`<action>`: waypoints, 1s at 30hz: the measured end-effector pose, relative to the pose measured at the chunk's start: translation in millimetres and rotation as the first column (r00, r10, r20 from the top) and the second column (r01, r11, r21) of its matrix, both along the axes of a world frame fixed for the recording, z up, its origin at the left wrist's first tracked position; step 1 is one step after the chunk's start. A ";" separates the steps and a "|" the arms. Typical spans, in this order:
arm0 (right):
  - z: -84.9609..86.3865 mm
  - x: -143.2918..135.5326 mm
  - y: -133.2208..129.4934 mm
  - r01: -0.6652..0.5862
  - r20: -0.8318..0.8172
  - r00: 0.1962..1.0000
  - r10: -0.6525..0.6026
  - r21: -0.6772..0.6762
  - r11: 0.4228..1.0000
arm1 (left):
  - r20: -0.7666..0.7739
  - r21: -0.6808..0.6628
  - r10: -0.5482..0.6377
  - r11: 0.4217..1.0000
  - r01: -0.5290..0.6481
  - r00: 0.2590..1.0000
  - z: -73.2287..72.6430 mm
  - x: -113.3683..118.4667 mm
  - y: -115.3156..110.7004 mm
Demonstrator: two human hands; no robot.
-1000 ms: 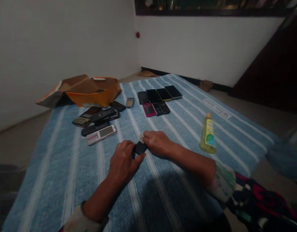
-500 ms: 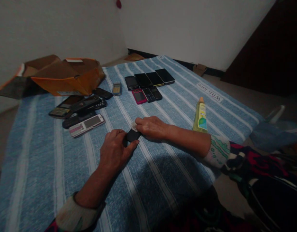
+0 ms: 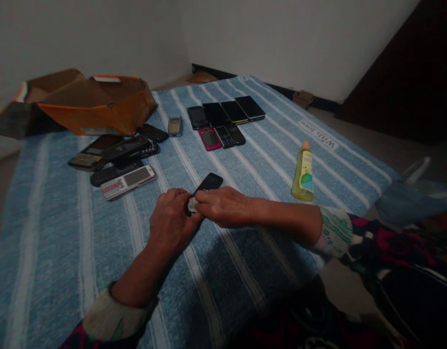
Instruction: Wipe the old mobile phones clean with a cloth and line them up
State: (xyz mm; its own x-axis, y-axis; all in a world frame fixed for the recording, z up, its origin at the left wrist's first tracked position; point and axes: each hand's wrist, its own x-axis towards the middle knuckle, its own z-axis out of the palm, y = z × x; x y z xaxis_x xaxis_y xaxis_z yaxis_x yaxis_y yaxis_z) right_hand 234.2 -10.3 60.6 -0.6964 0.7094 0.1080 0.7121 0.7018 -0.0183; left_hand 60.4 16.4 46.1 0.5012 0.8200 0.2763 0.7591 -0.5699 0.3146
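A black phone (image 3: pixel 210 181) lies on the striped blue cloth (image 3: pixel 241 179), its far end showing beyond my fingers. My left hand (image 3: pixel 172 215) grips its near end between thumb and fingers. A small whitish cloth (image 3: pixel 192 204) is pinched in my right hand (image 3: pixel 223 206) and pressed on the phone's near part. Ahead, several phones lie close together in two rows, among them a pink phone (image 3: pixel 210 138). Left of my hands is a loose pile of phones with a white phone (image 3: pixel 129 182) in front.
An open orange cardboard box (image 3: pixel 100 109) stands at the back left. A small blue-grey phone (image 3: pixel 175 126) lies between the pile and the rows. To the right stands or lies a bottle of yellow-green liquid (image 3: pixel 303 177). Walls rise behind the cloth.
My right hand with the whitish cloth has moved toward me and left, from the phone's far end to its near end. The far end is now uncovered. The view has shifted slightly.
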 end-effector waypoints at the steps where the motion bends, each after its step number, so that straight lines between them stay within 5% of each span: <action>1: -0.6 -0.3 -1.0 -0.008 0.005 1.000 0.008 -0.001 1.000 | -0.001 -0.004 -0.003 1.000 0.003 1.000 -0.1 -0.2 0.1; 9: -3.5 7.8 -3.1 0.072 0.049 0.996 -0.074 0.040 0.997 | -0.006 -0.005 0.013 1.000 -0.013 1.000 -0.6 0.9 -1.6; 26: -11.8 6.4 -11.7 0.034 0.036 0.999 -0.038 0.088 0.996 | -0.021 0.018 -0.022 1.000 0.023 1.000 -3.9 -1.7 1.3; 30: -14.9 11.8 -7.4 0.121 0.054 0.990 -0.130 0.141 0.983 | 0.003 0.033 -0.020 0.999 0.020 1.000 -4.6 -1.6 0.6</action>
